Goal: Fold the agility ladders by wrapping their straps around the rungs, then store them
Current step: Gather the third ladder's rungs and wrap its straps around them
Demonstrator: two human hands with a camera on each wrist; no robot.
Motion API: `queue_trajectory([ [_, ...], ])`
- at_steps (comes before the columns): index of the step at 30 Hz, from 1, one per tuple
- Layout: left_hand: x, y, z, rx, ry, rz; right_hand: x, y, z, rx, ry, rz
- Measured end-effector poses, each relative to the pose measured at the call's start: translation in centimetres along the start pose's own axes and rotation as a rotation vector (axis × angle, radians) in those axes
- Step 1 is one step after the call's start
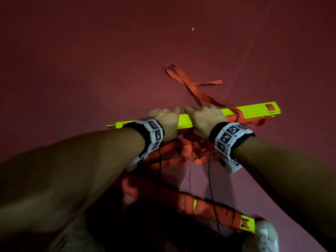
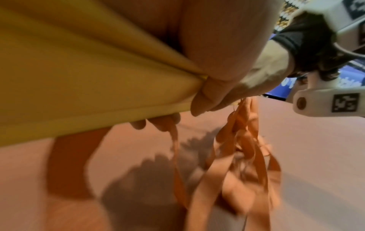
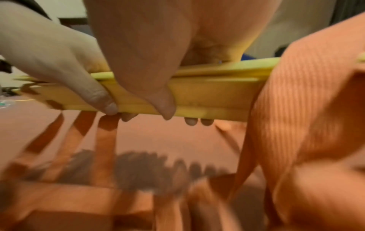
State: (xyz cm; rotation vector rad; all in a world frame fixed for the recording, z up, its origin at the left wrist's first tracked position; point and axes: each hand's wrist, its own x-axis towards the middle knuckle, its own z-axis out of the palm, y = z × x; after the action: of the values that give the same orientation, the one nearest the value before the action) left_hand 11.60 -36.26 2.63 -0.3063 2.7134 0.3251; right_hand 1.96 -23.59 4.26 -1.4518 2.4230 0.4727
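A stack of neon-yellow rungs (image 1: 249, 110) is held level above the dark red floor. My left hand (image 1: 166, 120) and right hand (image 1: 205, 119) grip it side by side near its middle, thumbs on the near face, fingers curled under. In the right wrist view both thumbs press the yellow stack (image 3: 213, 95); the left wrist view shows the same stack (image 2: 79, 87) close up. Orange straps (image 1: 190, 148) hang in a tangle beneath the rungs, and one loose strap end (image 1: 183, 79) loops on the floor beyond. A few turns of strap (image 1: 240, 115) circle the stack right of my right hand.
A second ladder bundle (image 1: 205, 206), wrapped in orange strap with a yellow end showing, lies near me on the floor. A white shoe (image 1: 265, 235) sits at the bottom right. Thin black cables (image 1: 211, 180) hang from both wrist units. A small white speck (image 1: 193, 29) lies far off.
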Motion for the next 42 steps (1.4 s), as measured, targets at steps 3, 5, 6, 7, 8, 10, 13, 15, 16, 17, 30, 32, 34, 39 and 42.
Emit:
queue_trajectory([
  [3,-0.8,-0.5,-2.7,0.021,0.025,0.035,-1.0,0.2,-2.7,-0.022,0.028,0.007],
  [5,-1.8,-0.8,-4.4,0.039,0.059,0.051,-1.9,-0.1,-4.3,0.003,0.061,0.033],
  [6,-2.4,-0.8,-5.2,0.043,0.071,0.053,-2.3,-0.2,-5.1,0.019,0.077,0.045],
  [7,-3.0,-0.9,-6.1,0.051,0.085,0.052,-2.7,-0.4,-5.9,0.029,0.095,0.054],
  [8,-3.6,-0.9,-7.0,0.067,0.104,0.051,-3.1,-0.4,-6.7,0.029,0.112,0.061],
  [10,-4.9,-0.6,-9.1,0.108,0.143,0.054,-4.1,-0.5,-8.5,0.017,0.143,0.068],
  [13,-6.8,0.4,-12.8,0.217,0.211,0.106,-6.1,-0.4,-11.4,-0.011,0.186,0.07],
  [15,-8.0,1.3,-15.5,0.277,0.234,0.141,-7.5,-0.1,-13.3,-0.029,0.215,0.069],
  [16,-8.6,1.8,-16.7,0.301,0.244,0.149,-8.2,0.2,-14.2,-0.025,0.233,0.063],
  [17,-9.2,2.4,-17.9,0.324,0.262,0.154,-9.0,0.5,-15.2,-0.006,0.256,0.062],
  [30,-15.2,9.4,-24.9,0.595,0.478,0.263,-16.6,2.3,-18.6,0.234,0.432,0.099],
  [32,-15.9,10.2,-25.4,0.673,0.489,0.306,-16.5,1.8,-18.5,0.277,0.457,0.118],
  [34,-16.6,10.7,-26.0,0.731,0.454,0.307,-16.1,1.1,-18.7,0.313,0.47,0.125],
  [39,-17.4,10.6,-26.6,0.795,0.465,0.291,-15.3,0.4,-19.1,0.521,0.502,0.165],
  [42,-17.0,10.5,-26.3,0.748,0.546,0.288,-15.3,0.7,-18.8,0.604,0.524,0.192],
])
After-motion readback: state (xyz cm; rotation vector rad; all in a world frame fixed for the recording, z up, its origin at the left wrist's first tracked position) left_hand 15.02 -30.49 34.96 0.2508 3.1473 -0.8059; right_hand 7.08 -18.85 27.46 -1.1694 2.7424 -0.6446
